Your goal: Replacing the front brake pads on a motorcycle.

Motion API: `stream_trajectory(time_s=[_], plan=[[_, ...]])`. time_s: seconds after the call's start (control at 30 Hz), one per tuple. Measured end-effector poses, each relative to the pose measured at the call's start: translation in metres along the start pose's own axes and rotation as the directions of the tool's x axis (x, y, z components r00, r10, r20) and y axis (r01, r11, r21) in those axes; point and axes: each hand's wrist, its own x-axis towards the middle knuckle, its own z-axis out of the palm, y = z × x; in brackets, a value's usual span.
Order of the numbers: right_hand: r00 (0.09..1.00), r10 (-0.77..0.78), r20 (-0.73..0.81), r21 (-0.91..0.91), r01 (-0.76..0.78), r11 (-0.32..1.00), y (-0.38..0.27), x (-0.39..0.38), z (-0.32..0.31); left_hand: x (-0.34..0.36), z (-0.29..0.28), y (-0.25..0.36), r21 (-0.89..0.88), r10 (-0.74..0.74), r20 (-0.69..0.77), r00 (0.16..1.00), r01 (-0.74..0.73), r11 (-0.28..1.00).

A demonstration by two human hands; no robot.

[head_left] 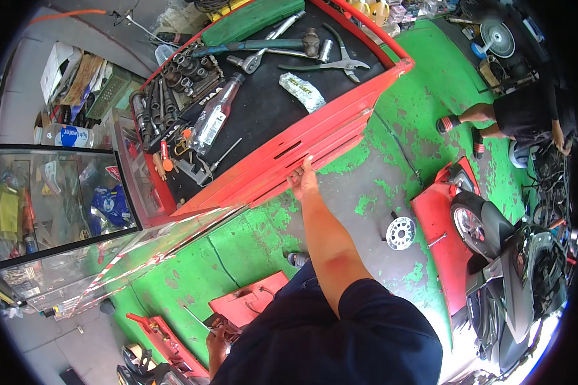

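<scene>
Head view: right hand (pixel 302 179), grip half spread, touches the long red metal drawer front (pixel 266 175) below the black-topped bench (pixel 263 115); left grip, too small to tell, nears a thin silver metal rod (pixel 196 317). Drawer handling appears underway, calling for firm fingertips.

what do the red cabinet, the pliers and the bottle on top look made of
Cabinet: probably painted sheet metal, a smooth red finish with some sheen. Pliers: likely steel, bare grey with a metallic look. Bottle: clear glass or plastic, see-through; I can't tell which.
</scene>
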Motion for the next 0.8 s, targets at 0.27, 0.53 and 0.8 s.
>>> stream_trajectory(time_s=[0.27, 0.53, 0.8], plan=[[0.979, -0.15, -0.14, -0.242, 0.112, 0.964, -0.008, -0.054, -0.041, -0.005, 0.03, 0.045, 0.265, -0.037, 0.154, 0.987, -0.005, 0.964], [0.979, -0.091, -0.183, -0.365, 0.018, 0.931, -0.027, -0.121, -0.101, 0.053, 0.055, 0.044, 0.424, 0.083, 0.26, 0.962, -0.191, 0.885], [0.95, -0.098, -0.295, -0.338, -0.008, 0.941, -0.027, -0.161, -0.141, 0.095, 0.055, 0.038, 0.529, 0.269, 0.343, 0.9, -0.422, 0.736]])
